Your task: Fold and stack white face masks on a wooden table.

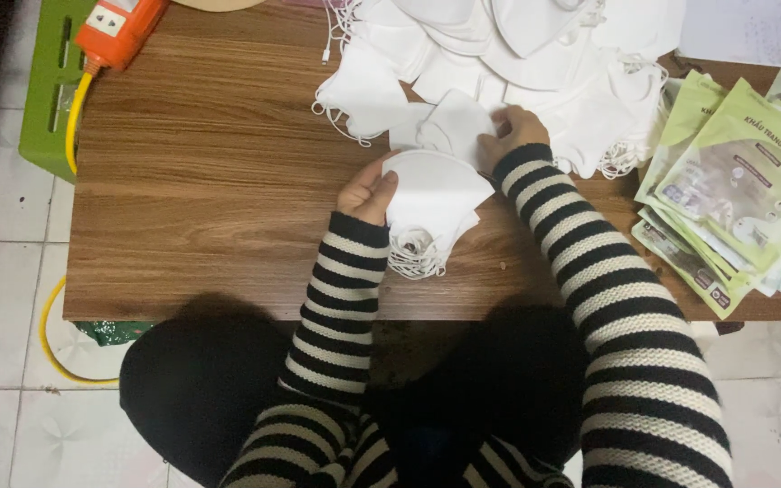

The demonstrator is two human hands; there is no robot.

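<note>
Wooden counter [210,181] filled most of the view, person seated at 6 o'clock w/ black-and-cream striped sleeves reaching up over its near edge. Big heap of white face masks [535,54] sprawled from 12 to 2 o'clock, ear loops trailing off its edges. At 3 o'clock, a fanned pile of green printed packets [734,181] lay on the counter, apart from the heap. Orange power strip [119,29] sat at 10–11 o'clock, yellow cable running down off the counter's left side, w/ a green crate [47,99] just beside it at 9–10.

Near centre, a small stack of folded white masks [431,203] was held just above the counter, loops bunched at its lower end. Left hand [368,192] gripped the stack from its 9 o'clock side, thumb on top, fingers curled under & pinching it. Right hand [510,131] rested at the stack's 1 o'clock, at the heap's near edge, fingers pressed together on a loose white mask [449,122] lying there; couldn't tell if it was actually pinched or just touched.
</note>
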